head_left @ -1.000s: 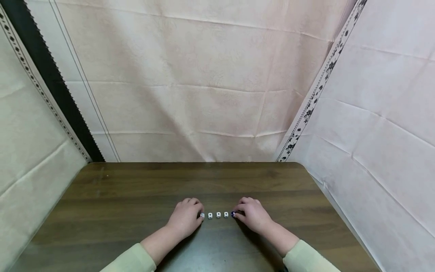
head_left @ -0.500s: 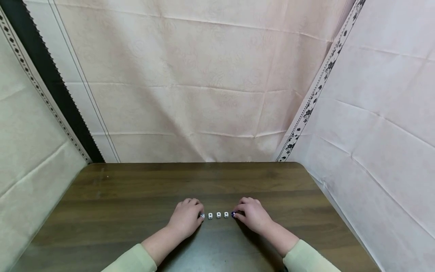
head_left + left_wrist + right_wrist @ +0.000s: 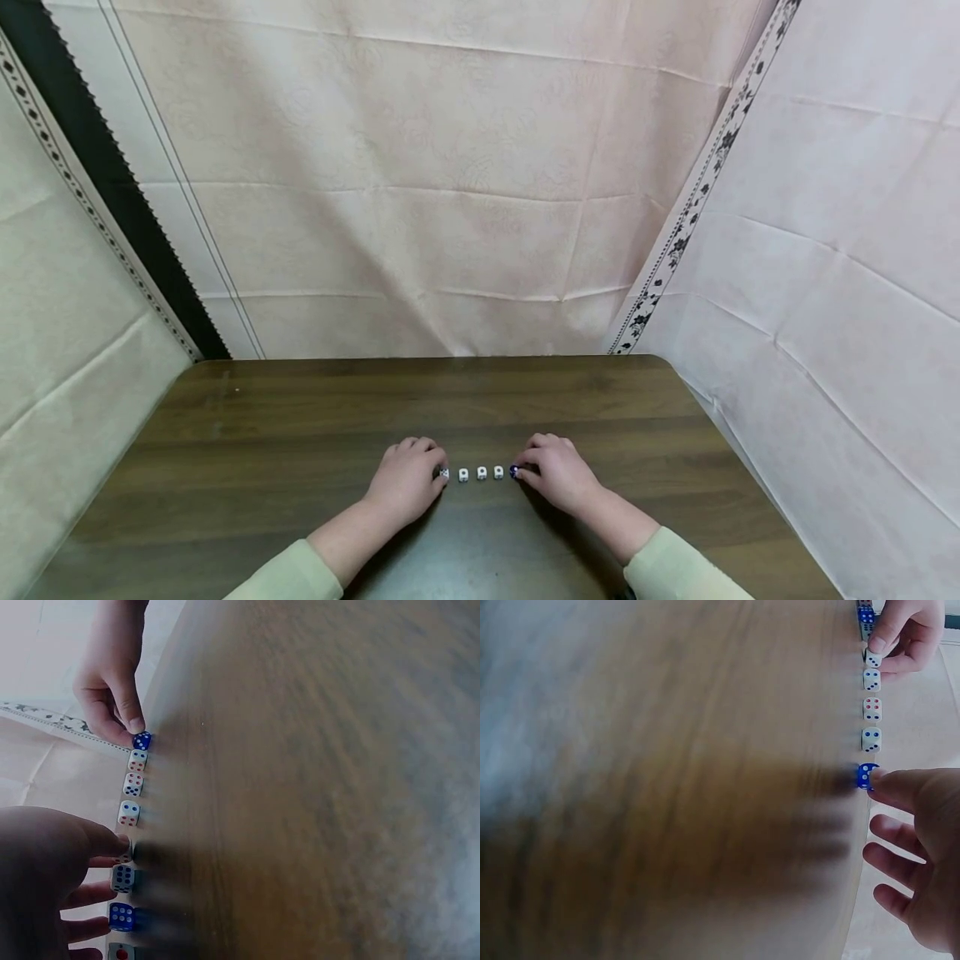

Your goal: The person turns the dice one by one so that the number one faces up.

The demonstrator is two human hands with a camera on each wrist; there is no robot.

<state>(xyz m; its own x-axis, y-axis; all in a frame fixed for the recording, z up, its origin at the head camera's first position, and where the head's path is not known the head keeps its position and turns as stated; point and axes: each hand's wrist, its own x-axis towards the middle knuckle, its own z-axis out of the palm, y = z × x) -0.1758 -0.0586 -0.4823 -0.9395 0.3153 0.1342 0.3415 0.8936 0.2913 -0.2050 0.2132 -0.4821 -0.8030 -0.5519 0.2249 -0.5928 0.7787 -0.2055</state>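
Note:
My left hand (image 3: pixel 408 479) pinches a white die (image 3: pixel 124 851) between thumb and fingers, at the left end of the row that shows in the head view. Under its other fingers the left wrist view shows a black-dotted white die (image 3: pixel 123 878), a blue die (image 3: pixel 121 916) and a white die with a red dot (image 3: pixel 121 951); the hand hides these in the head view. My right hand (image 3: pixel 558 475) pinches a blue die (image 3: pixel 866 776) at the right end. Between the hands stand three spaced white dice (image 3: pixel 482 473), dotted red and blue or black.
The dice line up on a brown wood-grain table (image 3: pixel 480 400) with rounded far corners. Pale creased cloth (image 3: pixel 450 208) hangs behind it, and more cloth (image 3: pixel 840 250) with a floral border runs along the right side.
My left hand and the white die in it have edged very slightly left. The right hand, its blue die and the three white dice stay in place.

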